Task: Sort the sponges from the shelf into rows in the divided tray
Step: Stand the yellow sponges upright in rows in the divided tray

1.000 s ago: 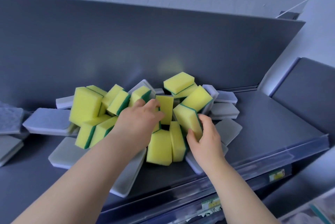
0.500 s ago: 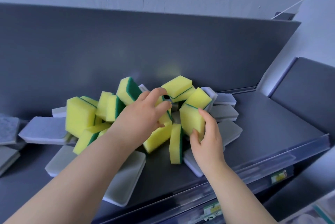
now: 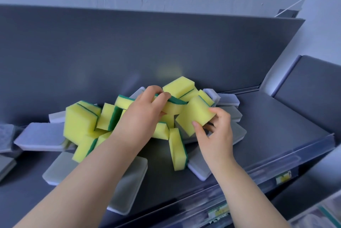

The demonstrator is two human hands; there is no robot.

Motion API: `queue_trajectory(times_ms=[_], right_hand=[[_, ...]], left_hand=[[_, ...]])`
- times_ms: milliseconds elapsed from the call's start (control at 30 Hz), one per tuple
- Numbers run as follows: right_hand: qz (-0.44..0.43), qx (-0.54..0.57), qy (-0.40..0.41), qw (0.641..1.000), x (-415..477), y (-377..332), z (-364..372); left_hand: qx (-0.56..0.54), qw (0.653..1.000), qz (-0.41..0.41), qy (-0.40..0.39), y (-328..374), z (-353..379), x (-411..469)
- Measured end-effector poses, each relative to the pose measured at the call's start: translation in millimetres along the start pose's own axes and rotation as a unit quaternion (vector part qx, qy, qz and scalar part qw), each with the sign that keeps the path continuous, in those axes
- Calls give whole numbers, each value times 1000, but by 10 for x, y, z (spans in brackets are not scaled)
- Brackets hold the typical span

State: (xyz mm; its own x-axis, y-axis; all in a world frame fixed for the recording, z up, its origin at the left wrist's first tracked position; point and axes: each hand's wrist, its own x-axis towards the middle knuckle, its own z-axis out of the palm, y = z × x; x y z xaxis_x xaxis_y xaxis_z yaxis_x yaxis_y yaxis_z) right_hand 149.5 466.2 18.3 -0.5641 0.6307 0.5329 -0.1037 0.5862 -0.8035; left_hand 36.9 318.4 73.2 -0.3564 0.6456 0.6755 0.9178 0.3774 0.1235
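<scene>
On the shelf (image 3: 276, 126), a heap of block sponges (image 3: 81, 120) sits at centre, close before the back panel (image 3: 147, 52). The flat sponges (image 3: 39, 135) lie under and around it, to left, front and right. The left hand (image 3: 140, 115) lies on the heap's middle, pinching a top sponge (image 3: 174, 106). Just right of it, the right hand (image 3: 215, 135) grips a front sponge (image 3: 193, 117). Between the forearms, one sponge on edge (image 3: 178, 148) stands before the heap. The labels (image 3: 283, 177) sit on the front rail (image 3: 276, 165), lower right.

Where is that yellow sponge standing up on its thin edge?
Head view, centre: the upright yellow sponge stands on the dark shelf between both forearms, beside a grey sponge on its right.
</scene>
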Motion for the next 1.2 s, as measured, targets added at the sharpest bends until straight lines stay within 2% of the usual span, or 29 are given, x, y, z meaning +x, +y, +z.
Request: queue_trajectory(times_ms=[100,267,400,567,733,933,1067,1200], right_hand=[[-21,-1,17,1000,75,-121,-58],[-59,30,30,997,130,-404,-203],[-58,100,-60,992,72,-540,-211],[-55,152,-196,967,-184,-697,155],[-133,164,-305,929,-686,-1128,633],[-221,161,-397,876,-1481,-1776,1152],[-222,164,-467,840,-2188,-2321,1457],[-213,168,-497,824,-2968,-2855,1757]], left_hand=[[6,1000,-16,24,42,-94,-22],[-14,990,-90,108,171,-410,-104],[-6,980,-156,121,238,-646,-393],[20,966,-232,116,319,-1075,-987],[106,926,-340,126,443,-1691,-1650],[231,892,-371,114,498,-2415,-2532],[259,871,-403,110,461,-2999,-3348],[261,861,-421,116,400,-3617,-4258]])
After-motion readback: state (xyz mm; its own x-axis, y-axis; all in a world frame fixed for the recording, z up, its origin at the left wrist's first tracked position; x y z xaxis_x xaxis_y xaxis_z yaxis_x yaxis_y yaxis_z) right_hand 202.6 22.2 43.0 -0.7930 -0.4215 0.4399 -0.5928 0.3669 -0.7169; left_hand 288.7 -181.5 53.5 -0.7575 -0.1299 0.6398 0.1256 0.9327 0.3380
